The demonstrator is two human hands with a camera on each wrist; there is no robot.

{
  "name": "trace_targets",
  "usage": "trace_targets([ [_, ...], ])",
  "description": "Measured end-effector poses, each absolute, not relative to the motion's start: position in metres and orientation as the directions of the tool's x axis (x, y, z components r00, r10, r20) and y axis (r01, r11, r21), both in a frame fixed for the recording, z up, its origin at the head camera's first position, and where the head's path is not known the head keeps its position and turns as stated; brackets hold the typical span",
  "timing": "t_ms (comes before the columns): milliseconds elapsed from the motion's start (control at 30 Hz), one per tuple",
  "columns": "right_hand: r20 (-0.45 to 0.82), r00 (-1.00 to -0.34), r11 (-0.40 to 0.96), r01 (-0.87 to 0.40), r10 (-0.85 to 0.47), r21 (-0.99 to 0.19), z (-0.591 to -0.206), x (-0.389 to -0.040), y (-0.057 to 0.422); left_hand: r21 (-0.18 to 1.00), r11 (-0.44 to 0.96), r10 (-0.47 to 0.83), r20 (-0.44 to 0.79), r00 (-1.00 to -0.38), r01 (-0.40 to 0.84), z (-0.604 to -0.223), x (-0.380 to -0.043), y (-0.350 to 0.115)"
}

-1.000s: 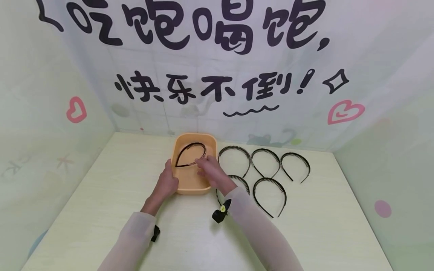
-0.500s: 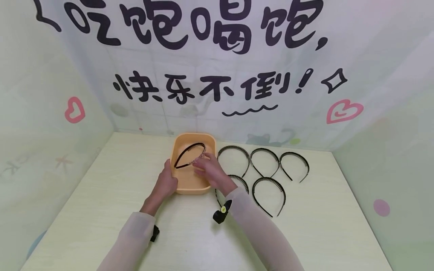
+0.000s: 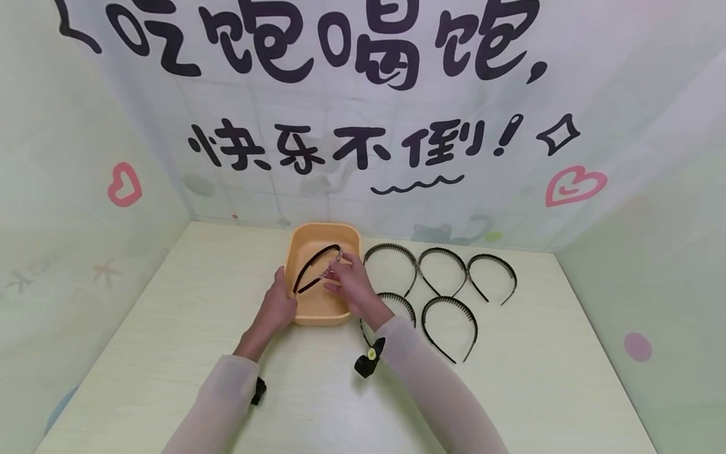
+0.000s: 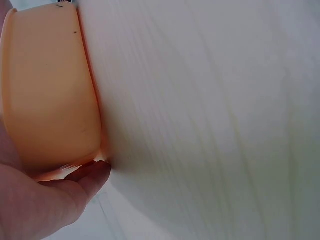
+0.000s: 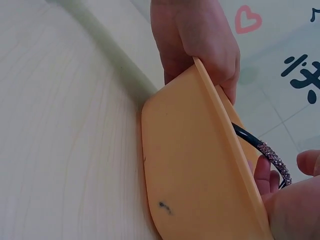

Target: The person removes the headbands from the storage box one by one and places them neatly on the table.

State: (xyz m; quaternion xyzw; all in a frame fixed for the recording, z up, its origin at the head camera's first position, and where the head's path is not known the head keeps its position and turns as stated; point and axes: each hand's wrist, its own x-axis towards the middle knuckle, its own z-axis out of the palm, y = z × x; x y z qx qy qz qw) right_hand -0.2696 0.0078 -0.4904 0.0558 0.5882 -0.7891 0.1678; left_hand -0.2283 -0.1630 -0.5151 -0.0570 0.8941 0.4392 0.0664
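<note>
In the head view, a rounded orange plastic box (image 3: pixel 321 308) stands near the back wall. My left hand (image 3: pixel 279 304) holds its left side; in the left wrist view fingers (image 4: pixel 82 187) curl under the lower edge of the box (image 4: pixel 52 90). Over the inside of the box is a black toothed headband (image 3: pixel 324 250), tilted, its two ends toward the left. My right hand (image 3: pixel 356 285) pinches it by its glittery side. Pinkish sequins cover this stretch of the headband (image 5: pixel 272 154) in the right wrist view, where the box wall hides the rest.
Several similar headbands lie on the table right of the box, among them a back-row headband (image 3: pixel 442 250) and a front headband (image 3: pixel 450 300). My right arm partly covers another headband (image 3: pixel 404 297). A printed wall (image 3: pixel 317 195) rises directly behind the box.
The pinched headband has tipped and turned, so its loop looks narrower and its ends sit lower in the box. The left hand and the box have stayed in place.
</note>
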Motion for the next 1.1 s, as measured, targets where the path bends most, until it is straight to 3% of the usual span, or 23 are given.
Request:
trace_targets([
  [400,-0.248,-0.966,-0.246,0.259,-0.077,-0.934,-0.489,-0.266,0.001,0.777,0.609,-0.051,-0.162,-0.985,-0.159,-0.516,-0.228,-0.163],
  [867,-0.240,-0.971,-0.118,0.238,0.006,-0.964,-0.487,-0.263,-0.008,0.763,0.619,-0.058,-0.190,-0.980,-0.185,-0.512,-0.228,-0.162],
  [1100,-0.100,-0.995,0.204,0.099,0.009,-0.974,-0.486,-0.260,-0.008,0.764,0.629,-0.047,-0.150,-0.988,-0.146,-0.514,-0.227,-0.163],
])
